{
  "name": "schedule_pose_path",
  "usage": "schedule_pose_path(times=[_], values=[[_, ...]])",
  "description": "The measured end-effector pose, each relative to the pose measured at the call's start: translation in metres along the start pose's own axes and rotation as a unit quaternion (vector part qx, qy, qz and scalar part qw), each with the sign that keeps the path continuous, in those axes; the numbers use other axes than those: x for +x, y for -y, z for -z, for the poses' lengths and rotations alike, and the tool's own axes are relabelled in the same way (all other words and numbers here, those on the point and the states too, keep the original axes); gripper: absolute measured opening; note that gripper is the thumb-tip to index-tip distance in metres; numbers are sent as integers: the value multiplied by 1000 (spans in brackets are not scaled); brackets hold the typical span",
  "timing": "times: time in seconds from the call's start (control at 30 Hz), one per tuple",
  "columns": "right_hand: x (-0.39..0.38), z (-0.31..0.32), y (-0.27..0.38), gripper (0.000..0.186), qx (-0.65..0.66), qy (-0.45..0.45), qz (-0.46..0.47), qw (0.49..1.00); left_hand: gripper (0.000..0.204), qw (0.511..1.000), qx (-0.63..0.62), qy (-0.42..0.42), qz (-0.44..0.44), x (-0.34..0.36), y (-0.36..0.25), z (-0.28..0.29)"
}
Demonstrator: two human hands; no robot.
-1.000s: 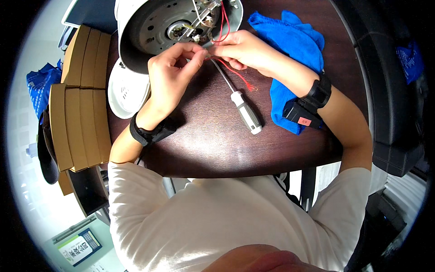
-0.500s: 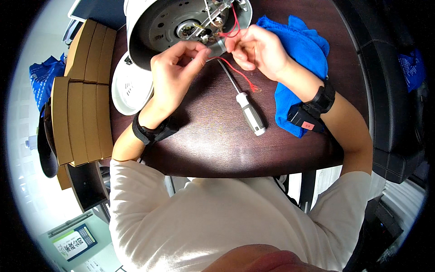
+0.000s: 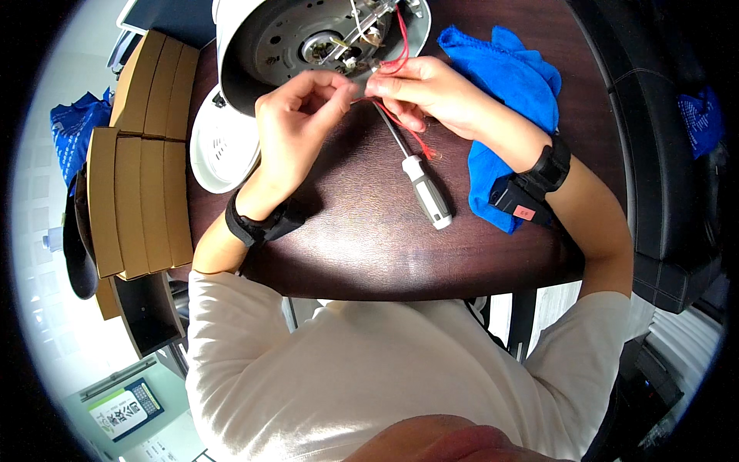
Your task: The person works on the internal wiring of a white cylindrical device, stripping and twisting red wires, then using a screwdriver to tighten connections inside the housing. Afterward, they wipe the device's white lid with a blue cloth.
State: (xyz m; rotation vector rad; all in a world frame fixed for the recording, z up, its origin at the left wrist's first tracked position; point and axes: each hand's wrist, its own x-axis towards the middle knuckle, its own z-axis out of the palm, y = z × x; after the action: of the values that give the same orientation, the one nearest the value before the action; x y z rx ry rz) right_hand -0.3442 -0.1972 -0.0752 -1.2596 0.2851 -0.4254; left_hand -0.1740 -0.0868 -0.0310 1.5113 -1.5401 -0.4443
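Observation:
My left hand (image 3: 299,127) is closed, thumb and forefinger pinched on a thin red wire (image 3: 404,40) in front of an opened appliance. My right hand (image 3: 431,94) pinches the same wiring just to the right, its fingertips almost meeting the left ones. The wire loops up into the round white appliance housing (image 3: 245,48), which lies tipped with its metal inside and several wires exposed. A frayed red end hangs below my right hand. Beneath both hands a screwdriver (image 3: 429,194) with a grey and white handle rests on the table, its tip hidden.
A blue cloth (image 3: 504,81) lies under my right forearm. Left of the housing is a white round cover (image 3: 223,150) with slots. Stacked brown cardboard boxes (image 3: 138,204) stand along the left side of the dark brown table (image 3: 346,246). A black sofa (image 3: 654,154) is on the right.
My right hand has moved left and closed its fingers on the red wire close to my left fingertips. The left hand has stayed in place.

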Motion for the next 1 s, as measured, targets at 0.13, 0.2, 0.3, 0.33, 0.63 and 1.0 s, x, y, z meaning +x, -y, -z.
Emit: schedule_pose_path(times=[0.13,0.2,0.3,0.33,0.63,1.0], values=[[-4,4,10,39,49,-3,-5,999,11,1000,9,5,6,-1,0,1],[-4,6,7,45,113,-10,-13,994,11,1000,5,7,7,-2,2,1],[-4,12,4,50,152,26,-20,988,11,1000,11,7,-3,-2,1,1],[-4,12,4,49,153,33,-27,987,11,1000,13,8,-3,-2,1,2],[-2,2,6,35,104,-11,-19,994,10,1000,14,5,-3,-2,0,1],[-1,1,3,27,61,-51,7,997,10,1000,-4,17,-26,-3,-4,3]])
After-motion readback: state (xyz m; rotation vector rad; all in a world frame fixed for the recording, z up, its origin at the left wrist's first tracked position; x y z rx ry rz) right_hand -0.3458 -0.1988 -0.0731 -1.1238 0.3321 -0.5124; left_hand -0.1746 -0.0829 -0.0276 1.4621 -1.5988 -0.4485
